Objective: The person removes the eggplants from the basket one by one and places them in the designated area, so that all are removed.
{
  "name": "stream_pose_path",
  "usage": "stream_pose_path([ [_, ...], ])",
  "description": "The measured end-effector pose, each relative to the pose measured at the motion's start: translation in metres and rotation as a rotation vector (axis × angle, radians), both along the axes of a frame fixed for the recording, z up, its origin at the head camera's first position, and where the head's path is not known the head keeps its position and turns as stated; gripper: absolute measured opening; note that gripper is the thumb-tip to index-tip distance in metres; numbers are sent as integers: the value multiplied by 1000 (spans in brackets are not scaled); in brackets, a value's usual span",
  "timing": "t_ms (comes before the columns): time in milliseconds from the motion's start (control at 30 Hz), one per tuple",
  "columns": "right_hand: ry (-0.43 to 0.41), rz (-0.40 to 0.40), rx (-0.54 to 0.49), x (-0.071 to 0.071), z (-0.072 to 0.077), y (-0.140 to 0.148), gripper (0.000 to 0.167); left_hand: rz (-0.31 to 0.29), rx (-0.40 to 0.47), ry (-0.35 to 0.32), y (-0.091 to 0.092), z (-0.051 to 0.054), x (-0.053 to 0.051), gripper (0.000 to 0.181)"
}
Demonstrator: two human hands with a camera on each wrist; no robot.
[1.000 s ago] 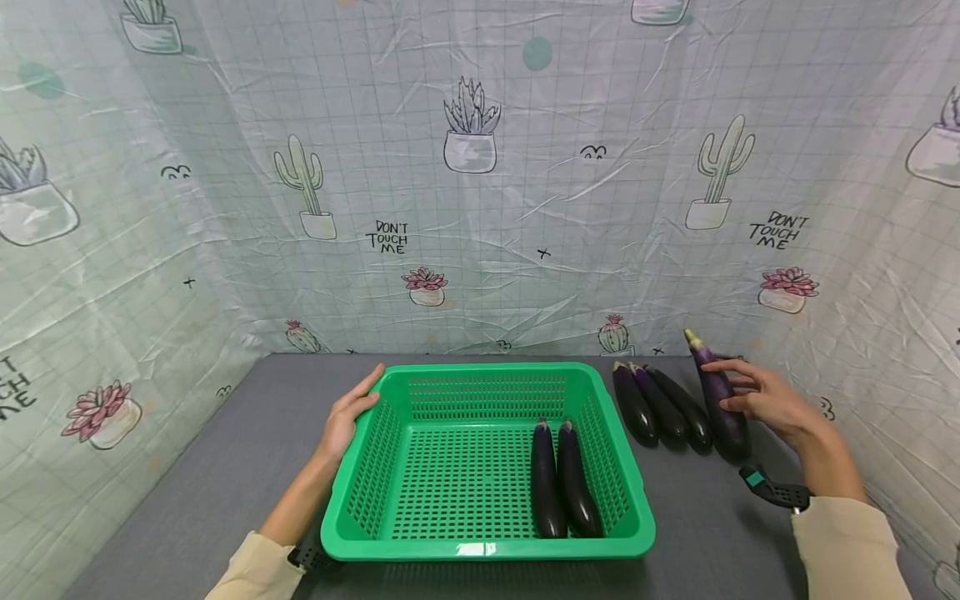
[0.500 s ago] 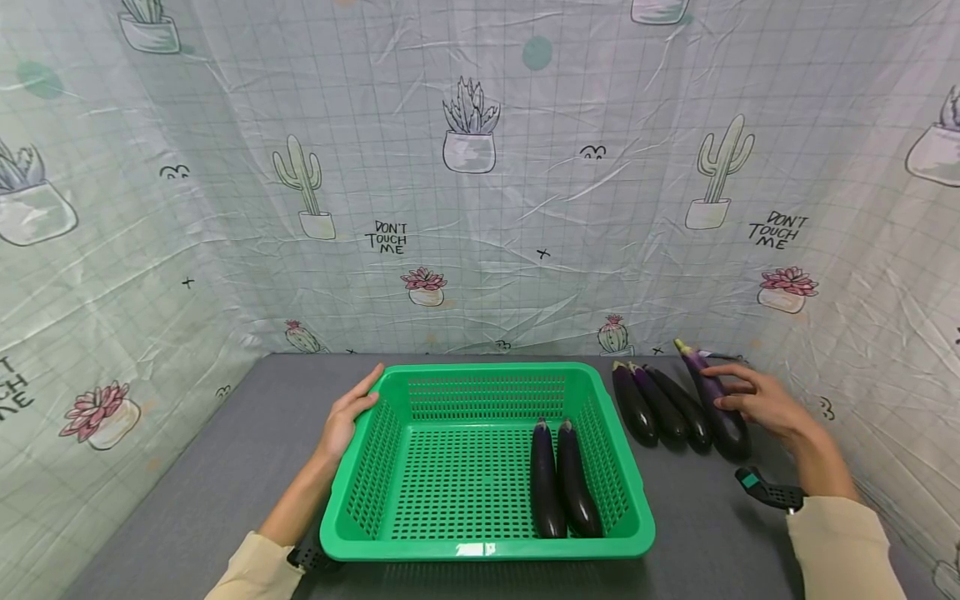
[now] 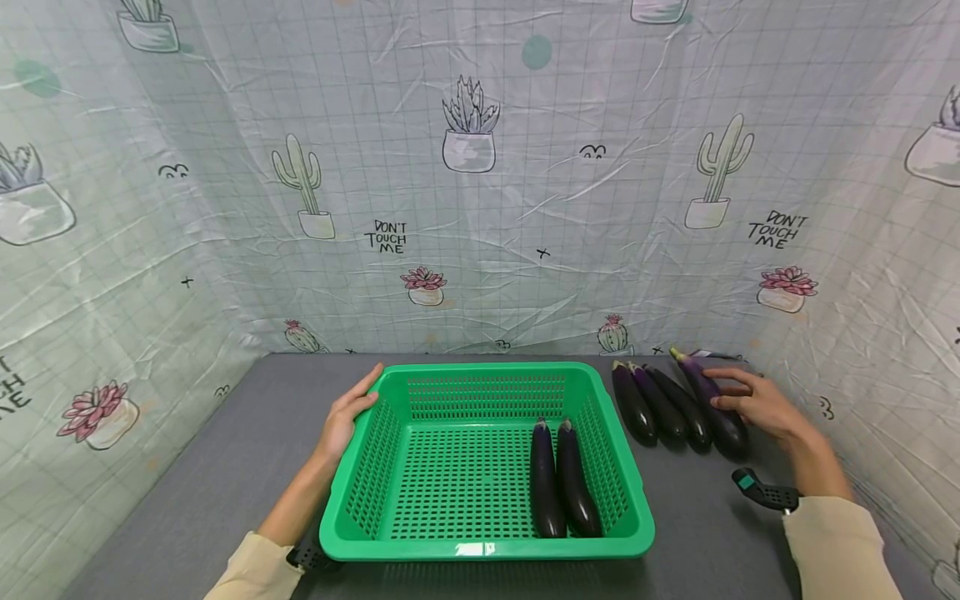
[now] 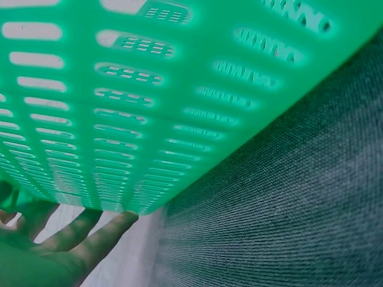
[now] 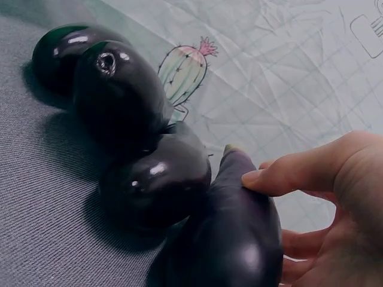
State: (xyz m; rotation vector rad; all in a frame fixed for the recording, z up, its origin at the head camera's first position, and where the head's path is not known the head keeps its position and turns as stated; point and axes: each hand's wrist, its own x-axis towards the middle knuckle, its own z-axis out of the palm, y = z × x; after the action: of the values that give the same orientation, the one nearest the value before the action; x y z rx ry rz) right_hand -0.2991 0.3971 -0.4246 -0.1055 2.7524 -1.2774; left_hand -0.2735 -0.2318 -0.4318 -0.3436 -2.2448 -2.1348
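Note:
My left hand (image 3: 343, 421) holds the left rim of a green perforated basket (image 3: 487, 550) near its far corner; in the left wrist view its fingers (image 4: 99, 236) touch the outside wall. Inside the basket, two dark eggplants (image 3: 558, 483) lie side by side toward the right. My right hand (image 3: 761, 404) grips a larger purple eggplant (image 3: 701, 383) with a yellow-green stem, thumb on one side and fingers on the other. That eggplant lies alongside three darker eggplants (image 3: 633, 404) grouped on the grey table. In the right wrist view, it touches or nearly touches the closest eggplant (image 5: 155, 179).
Grey cloth covers the table (image 3: 247, 450). Behind and at both sides hangs a pale curtain (image 3: 480, 208) printed with cacti. At the table's back right is a thin dark item (image 3: 716, 354), too small to identify.
My right hand has shifted slightly left and brought the large eggplant, its stem end lowering and swinging left, closer to the other three. The left hand and basket have stayed put.

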Motion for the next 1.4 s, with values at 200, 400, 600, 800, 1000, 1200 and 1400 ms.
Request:
stream_pose_path([
  [200,-13,-16,23,-3,-2,-1,60,-3,-23,16,-1,0,0,57],
  [400,7,-19,45,-3,-3,-1,58,-8,-12,7,-1,1,0,57],
  [600,21,-12,54,-3,-4,-1,57,-2,-26,11,-1,0,0,57],
  [800,3,-9,32,-2,-4,-2,59,10,-36,13,-1,0,0,57],
  [1000,-14,-6,22,-3,-4,0,61,22,-76,34,-2,0,2,56],
  [1200,-20,0,34,-2,-4,2,61,20,-79,55,-1,0,2,56],
  [1400,-34,16,38,-1,-4,5,61,29,-109,46,-1,0,1,56],
])
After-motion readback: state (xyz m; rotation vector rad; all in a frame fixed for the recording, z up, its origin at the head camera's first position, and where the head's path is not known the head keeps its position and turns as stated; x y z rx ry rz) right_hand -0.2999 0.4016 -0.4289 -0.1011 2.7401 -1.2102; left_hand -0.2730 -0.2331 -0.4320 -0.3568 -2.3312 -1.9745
